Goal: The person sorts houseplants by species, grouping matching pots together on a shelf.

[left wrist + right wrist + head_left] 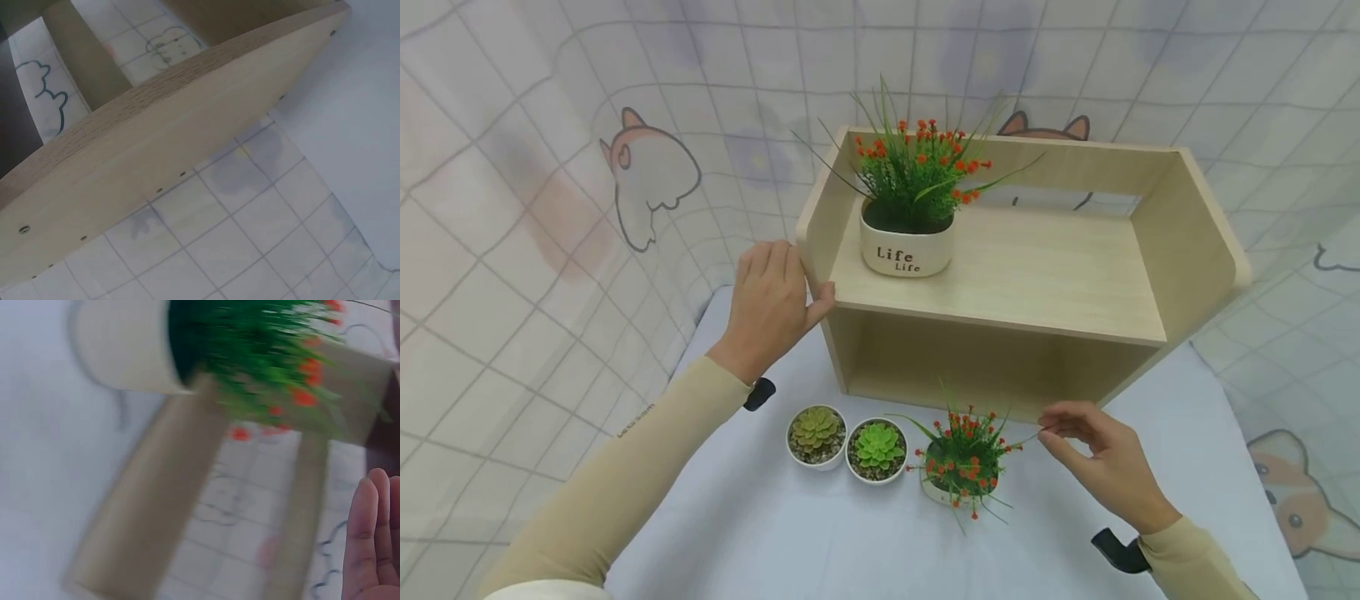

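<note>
My left hand [771,300] grips the left side panel of a two-tier wooden shelf [1037,275], thumb on the front edge and fingers against the outer side. In the left wrist view that panel [187,125] fills the middle, and the hand is out of sight. My right hand [1101,458] is beside a small potted plant with red flowers [962,458], fingertips right at the tip of a thin leaf. In the right wrist view its fingers [365,531] are straight, apart from the blurred white pot [125,344].
A larger red-flowered plant in a white "Life" pot [906,250] stands on the shelf's upper tier, at left. Two small potted succulents, one dull green [816,433] and one bright green [877,447], stand on the white table [760,517] before the shelf.
</note>
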{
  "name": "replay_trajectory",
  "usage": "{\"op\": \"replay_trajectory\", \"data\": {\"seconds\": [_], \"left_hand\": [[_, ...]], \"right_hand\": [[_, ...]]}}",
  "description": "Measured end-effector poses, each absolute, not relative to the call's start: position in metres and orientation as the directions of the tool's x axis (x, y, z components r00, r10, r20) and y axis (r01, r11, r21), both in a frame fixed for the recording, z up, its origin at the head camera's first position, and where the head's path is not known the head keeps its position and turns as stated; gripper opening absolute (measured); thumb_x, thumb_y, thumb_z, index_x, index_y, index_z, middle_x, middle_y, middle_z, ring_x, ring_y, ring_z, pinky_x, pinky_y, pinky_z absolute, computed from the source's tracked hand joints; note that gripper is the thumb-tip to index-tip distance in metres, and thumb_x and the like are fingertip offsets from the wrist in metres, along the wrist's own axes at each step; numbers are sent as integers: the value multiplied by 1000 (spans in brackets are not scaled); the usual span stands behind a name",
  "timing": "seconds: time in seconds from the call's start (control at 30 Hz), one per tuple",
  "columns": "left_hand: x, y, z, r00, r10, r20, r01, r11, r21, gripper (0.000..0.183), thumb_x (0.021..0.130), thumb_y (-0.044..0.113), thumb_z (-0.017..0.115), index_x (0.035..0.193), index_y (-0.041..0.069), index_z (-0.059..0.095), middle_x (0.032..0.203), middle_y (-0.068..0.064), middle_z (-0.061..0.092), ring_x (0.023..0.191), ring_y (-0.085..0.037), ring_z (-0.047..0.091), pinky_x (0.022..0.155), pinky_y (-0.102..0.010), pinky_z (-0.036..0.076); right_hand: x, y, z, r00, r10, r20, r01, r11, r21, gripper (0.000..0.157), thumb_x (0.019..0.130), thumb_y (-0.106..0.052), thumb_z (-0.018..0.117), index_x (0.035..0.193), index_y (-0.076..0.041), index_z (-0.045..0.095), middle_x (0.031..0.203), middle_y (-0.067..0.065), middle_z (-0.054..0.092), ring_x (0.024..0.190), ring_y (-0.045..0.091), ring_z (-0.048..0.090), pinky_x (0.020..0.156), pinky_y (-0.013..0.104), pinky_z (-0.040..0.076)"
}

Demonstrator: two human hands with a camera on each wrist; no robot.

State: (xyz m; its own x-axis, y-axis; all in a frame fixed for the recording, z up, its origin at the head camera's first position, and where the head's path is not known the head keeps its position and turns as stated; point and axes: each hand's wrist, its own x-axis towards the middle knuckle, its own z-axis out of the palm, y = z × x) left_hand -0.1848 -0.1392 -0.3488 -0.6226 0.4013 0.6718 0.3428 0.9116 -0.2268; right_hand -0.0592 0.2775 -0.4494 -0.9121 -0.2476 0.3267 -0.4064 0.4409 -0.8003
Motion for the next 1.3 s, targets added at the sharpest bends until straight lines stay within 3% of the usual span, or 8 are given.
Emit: {"op": "replay_trajectory", "data": {"seconds": [0.27,0.4,0.53,0.67,0.97,1.2,1.3], "left_hand": [[-186,-139,-351,-626,409,664,354,908,-225,41,91,38,52,83,-2,48,79,-15,47,81,-31,43,78,-42,34],[-186,-139,-351,-624,404,669,366,907,-207,40,90,36,53,83,-2,47,79,-15,48,82,-31,43,79,-43,34],[-186,-139,-351,-632,406,660,364,907,-210,40,92,37,51,84,-2,47,81,-16,48,84,-32,43,80,-43,34],[-187,-139,-351,-632,409,658,367,906,-210,40,92,37,50,84,-2,47,81,-16,49,84,-32,44,81,-43,34],[-187,-139,-351,-644,405,649,372,907,-196,40,92,37,50,85,-2,47,82,-16,49,84,-32,43,80,-43,33],[-186,-139,-350,-646,406,647,387,904,-181,38,93,36,49,85,-1,46,82,-15,48,84,-32,44,80,-43,34],[-186,-139,-351,-643,405,650,385,905,-183,38,92,36,49,84,-1,46,81,-15,48,84,-31,44,80,-43,34]], "right_hand": [[-51,282,-508,-945,-204,255,-325,514,-794,32,82,-6,74,111,-15,64,102,-9,68,90,-3,66,77,10,51],[-45,278,-531,-966,-161,202,-257,510,-821,36,84,-7,72,115,-13,56,100,-1,66,87,-1,65,76,11,51],[-39,274,-546,-983,-112,144,-179,441,-879,55,84,-3,70,130,-10,41,102,12,64,85,2,65,76,15,53],[-37,273,-560,-992,-89,89,-116,375,-920,75,82,0,71,143,-8,28,104,15,64,85,2,65,76,16,53],[-36,262,-587,-973,-232,-14,-94,445,-890,80,74,-29,83,139,-16,38,121,6,61,101,21,63,78,25,55],[-36,246,-590,-974,-203,-105,-9,491,-871,86,65,-35,88,134,-14,40,126,13,58,96,18,63,83,27,54],[-38,241,-590,-972,-208,-106,-14,505,-863,91,63,-37,89,136,-13,39,129,11,56,103,20,63,89,29,54]]}}
